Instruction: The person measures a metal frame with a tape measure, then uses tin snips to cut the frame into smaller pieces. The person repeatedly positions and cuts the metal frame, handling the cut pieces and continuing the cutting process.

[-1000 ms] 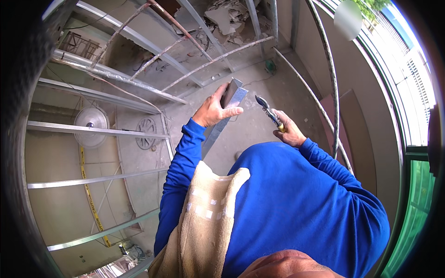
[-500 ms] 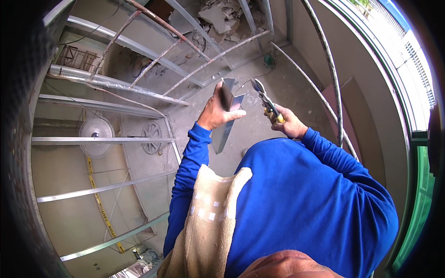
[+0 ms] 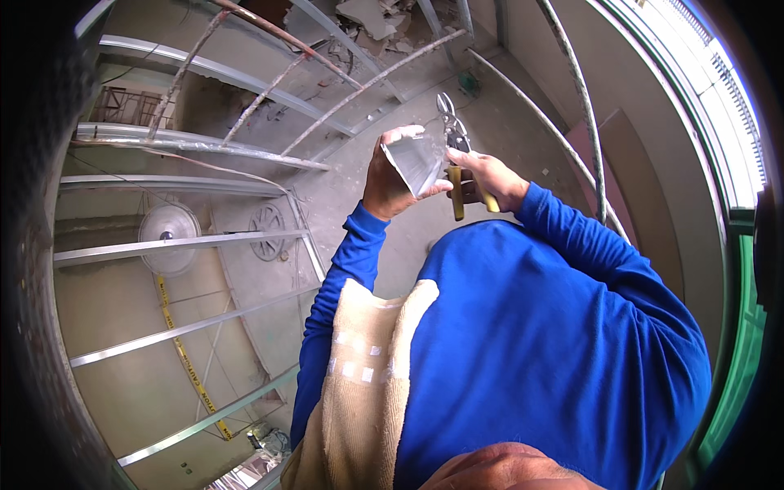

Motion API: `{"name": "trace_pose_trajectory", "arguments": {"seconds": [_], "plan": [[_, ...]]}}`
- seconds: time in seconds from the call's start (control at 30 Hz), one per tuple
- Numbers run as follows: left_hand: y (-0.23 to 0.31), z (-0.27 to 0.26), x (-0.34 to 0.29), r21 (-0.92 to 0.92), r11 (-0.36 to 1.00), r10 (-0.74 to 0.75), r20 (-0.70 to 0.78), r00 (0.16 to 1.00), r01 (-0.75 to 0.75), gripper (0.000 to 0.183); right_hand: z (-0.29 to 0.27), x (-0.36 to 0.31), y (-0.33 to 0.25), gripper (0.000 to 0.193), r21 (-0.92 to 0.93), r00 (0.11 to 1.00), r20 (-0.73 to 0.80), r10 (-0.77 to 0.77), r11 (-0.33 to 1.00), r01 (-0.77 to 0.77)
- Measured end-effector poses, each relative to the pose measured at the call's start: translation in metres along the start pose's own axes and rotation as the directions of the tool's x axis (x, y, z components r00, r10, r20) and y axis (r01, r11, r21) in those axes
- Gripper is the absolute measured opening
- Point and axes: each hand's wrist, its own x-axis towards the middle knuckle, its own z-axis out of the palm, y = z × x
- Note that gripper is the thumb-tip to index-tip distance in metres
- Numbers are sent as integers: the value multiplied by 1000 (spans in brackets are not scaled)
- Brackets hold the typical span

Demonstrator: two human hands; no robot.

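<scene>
My left hand (image 3: 382, 186) is closed around a short piece of galvanised metal channel (image 3: 416, 166), its fingers on the far side and its thumb along the near edge. The hollow of the channel faces up toward me. Just to the right, my right hand (image 3: 500, 183) grips a pair of tin snips (image 3: 455, 137) with yellow handles. Those handles are spread apart, and the blades point away from me beside the channel's right side. I cannot tell whether the blades touch the metal.
Metal framing bars (image 3: 184, 246) run across the left, with painted scaffold tubes (image 3: 384, 80) ahead and another scaffold tube (image 3: 572, 90) at right. Broken board pieces (image 3: 367, 18) lie on the far floor. A round lamp-like disc (image 3: 168, 235) and yellow caution tape (image 3: 186, 359) show below left.
The channel has turned in my left hand, so its hollow now faces me. My right hand has brought the snips left, close beside it, and their handles have spread.
</scene>
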Motion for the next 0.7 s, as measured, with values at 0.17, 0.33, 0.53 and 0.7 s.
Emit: {"name": "trace_pose_trajectory", "arguments": {"seconds": [0.17,0.33,0.53,0.7], "plan": [[12,21,-3,35,971,237,-116,964,-235,97,12,5,-8,29,87,998,47,-52,995,47],[12,22,-4,52,973,231,-144,962,-226,89,22,24,-11,28,110,971,-137,-195,971,211],[1,2,-15,210,976,41,101,994,-61,100,18,48,-10,38,-231,812,-333,-480,876,423],[-6,-1,-27,-834,241,-560,299,773,497,79,17,49,-5,38,-351,709,-268,-652,751,559]]}}
